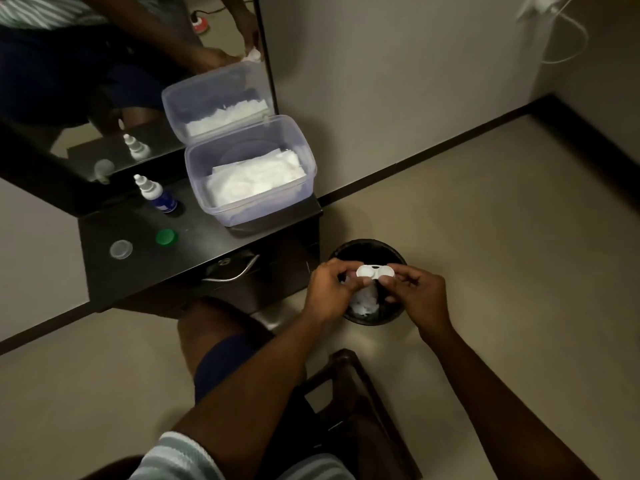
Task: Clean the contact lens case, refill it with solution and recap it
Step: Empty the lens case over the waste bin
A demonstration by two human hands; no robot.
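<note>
Left hand (327,289), right hand (419,291) — fingers curled, each grip pinching

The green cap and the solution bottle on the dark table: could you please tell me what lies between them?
Nothing: in the head view only bare dark tabletop separates the green cap from the solution bottle.

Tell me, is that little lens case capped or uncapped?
Uncapped: the lens case shows bare wells, while a green cap and clear cap lie on the table.

Your single head view looks steeply down, close over the round black waste bin (367,249), dark dresser top (207,233) left.
</note>
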